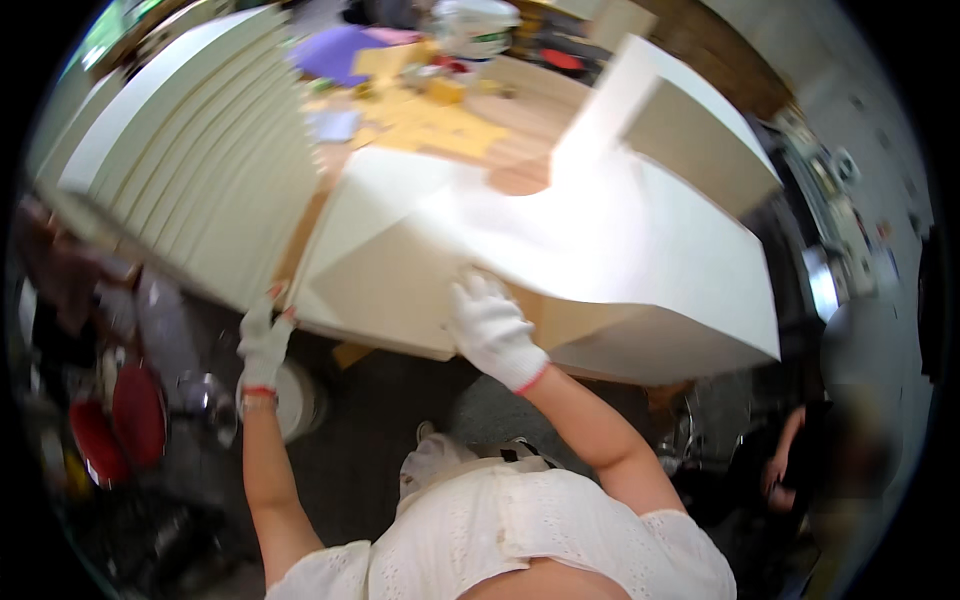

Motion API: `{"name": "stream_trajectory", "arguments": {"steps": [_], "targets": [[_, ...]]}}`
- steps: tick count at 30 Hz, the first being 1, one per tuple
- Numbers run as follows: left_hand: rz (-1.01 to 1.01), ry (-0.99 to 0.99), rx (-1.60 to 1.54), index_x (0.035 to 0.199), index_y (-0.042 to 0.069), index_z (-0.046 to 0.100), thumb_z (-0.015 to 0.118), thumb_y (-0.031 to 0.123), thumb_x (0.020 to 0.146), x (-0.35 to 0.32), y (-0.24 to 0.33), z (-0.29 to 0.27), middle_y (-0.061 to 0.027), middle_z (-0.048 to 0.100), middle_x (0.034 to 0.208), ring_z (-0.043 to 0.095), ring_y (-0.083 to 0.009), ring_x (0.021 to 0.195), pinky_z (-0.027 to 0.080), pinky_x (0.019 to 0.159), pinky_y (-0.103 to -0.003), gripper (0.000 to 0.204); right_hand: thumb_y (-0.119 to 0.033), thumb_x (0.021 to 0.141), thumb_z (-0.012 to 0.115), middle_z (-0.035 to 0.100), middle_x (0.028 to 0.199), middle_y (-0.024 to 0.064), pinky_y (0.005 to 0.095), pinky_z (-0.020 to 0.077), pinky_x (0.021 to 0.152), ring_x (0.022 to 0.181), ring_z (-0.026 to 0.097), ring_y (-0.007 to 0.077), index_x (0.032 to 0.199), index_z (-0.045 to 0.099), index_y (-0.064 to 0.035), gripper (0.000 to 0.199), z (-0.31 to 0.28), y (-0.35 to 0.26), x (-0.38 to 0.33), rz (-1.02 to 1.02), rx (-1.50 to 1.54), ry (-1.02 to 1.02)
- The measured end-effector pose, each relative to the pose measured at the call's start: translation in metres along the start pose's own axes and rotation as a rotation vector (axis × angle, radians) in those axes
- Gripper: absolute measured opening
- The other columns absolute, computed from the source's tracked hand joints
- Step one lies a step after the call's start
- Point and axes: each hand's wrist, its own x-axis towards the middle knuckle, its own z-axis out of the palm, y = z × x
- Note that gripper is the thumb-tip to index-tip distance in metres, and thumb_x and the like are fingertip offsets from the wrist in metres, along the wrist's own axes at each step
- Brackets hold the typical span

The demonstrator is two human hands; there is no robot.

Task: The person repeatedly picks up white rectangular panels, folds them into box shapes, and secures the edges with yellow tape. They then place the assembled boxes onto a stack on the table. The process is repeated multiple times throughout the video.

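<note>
My left hand (265,342), in a white knitted glove with a red cuff, is at the near left corner of a flat white panel (385,285), beside a narrow gap. Its finger and thumb are apart, with reddish tips showing. My right hand (492,332), gloved the same way, lies against the front of the panel, where a white box-like piece (650,335) adjoins it. Its fingers look extended and rest on the surface; the tips are blurred. Left of the gap, several white panels (200,190) stand close together in a row.
Behind the panels, a wooden table (540,105) carries yellow sheets, a purple sheet (335,55) and a white bucket (475,28). An upright white part (605,105) rises at the back. A red stool (138,415) and a white bucket stand on the left floor; another person's arm (785,455) shows at right.
</note>
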Motion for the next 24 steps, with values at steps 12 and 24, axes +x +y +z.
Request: {"name": "stream_trajectory", "arguments": {"steps": [12,24], "targets": [[-0.532,-0.894,-1.03,0.124,-0.001,0.058,0.047,0.014,0.098,-0.05,0.175,0.2,-0.0085,0.068,0.109,0.066,-0.0206,0.099,0.052,0.089,-0.034,0.033,-0.013,0.072,0.061,0.059,0.081,0.0167,0.0428,0.0457,0.047,0.068,0.062,0.0263,0.101,0.06,0.0032,0.033,-0.025,0.054,-0.026,-0.024,-0.759,-0.13],[-0.443,-0.57,-1.2,0.12,0.002,0.061,0.048,0.018,0.094,0.104,0.278,0.276,-0.0105,0.069,0.108,0.066,-0.0257,0.097,0.052,0.088,-0.037,0.034,-0.008,0.069,0.065,0.052,0.06,0.0053,0.037,0.0357,0.042,0.058,0.054,0.0162,0.066,0.062,-0.0057,0.005,-0.096,0.052,-0.022,0.169,-0.442,-0.32]]}}
